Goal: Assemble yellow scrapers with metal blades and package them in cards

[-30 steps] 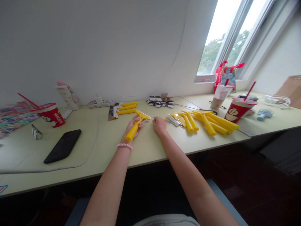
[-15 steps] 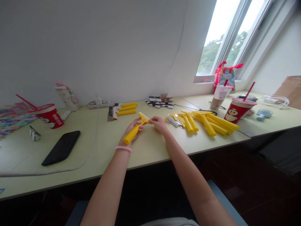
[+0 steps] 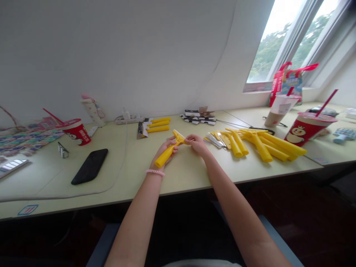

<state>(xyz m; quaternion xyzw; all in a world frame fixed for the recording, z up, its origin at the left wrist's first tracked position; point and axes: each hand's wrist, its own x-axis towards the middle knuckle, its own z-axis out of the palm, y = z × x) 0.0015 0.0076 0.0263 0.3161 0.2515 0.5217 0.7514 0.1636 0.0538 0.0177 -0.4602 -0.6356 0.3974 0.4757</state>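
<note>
My left hand, with a pink coiled band on its wrist, is wrapped round a yellow scraper. The scraper's hollow handle points down toward me, and its wide head carries a pale strip along the edge. Closed in a pinch, my right hand grips the right end of that head; its fingertips partly hide what lies between them. Just right of this hand lie metal blades with yellow pieces. Beyond them is a pile of yellow scraper handles.
Behind my hands lie carded yellow scrapers and a stack of black-and-white cards. A black phone, a red cup and a bottle stand or lie leftward. To the right are another red cup and a milky drink.
The view has swung a little to the left, so things appear shifted right. Both hands keep the same hold on the scraper.
</note>
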